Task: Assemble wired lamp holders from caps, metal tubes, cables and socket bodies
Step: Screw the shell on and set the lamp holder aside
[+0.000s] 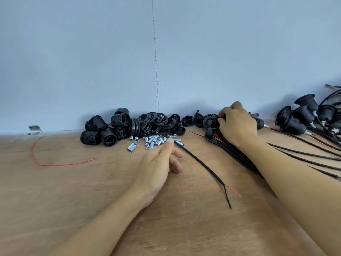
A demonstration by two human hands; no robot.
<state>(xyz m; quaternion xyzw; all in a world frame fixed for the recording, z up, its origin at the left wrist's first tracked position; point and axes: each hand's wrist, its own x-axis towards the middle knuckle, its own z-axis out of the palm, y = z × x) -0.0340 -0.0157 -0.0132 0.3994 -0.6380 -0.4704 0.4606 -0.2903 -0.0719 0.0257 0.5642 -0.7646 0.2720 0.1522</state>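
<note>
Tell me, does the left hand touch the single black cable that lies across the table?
Touching. The head view shows the left hand pinching the black cable between thumb and forefinger, right next to a metal tube, with no gap visible.

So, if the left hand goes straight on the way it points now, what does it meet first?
Probably the heap of metal tubes, just beyond the left hand, which pinches the black cable; depth is unclear.

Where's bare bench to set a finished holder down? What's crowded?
Free: board left of left forearm, below the red wire; near patch between forearms, either side of the cable. Crowded: socket bodies, metal tubes, caps along the wall; cable bundle and finished holders at right.
</note>
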